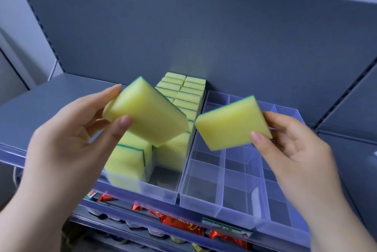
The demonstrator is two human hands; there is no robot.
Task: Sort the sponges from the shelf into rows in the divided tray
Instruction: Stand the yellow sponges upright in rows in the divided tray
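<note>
While the left hand (67, 129) pinches one yellow sponge (144, 113) above the packed rows (183, 97), the right hand (295, 145) pinches another sponge (232, 123) over the clear divided tray (222, 209).

2 yellow sponges (145, 113) held aloft; rows (183, 97) fill clear divided tray (240, 207)

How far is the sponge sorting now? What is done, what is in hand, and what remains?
Done: two rows of sponges fill most of the left tray, from the back forward. In hand: the left hand holds a sponge and the right hand a second sponge, both above the trays. Left: placing these two. A gap at the front of the right row is bare, and the right tray looks empty.
</note>
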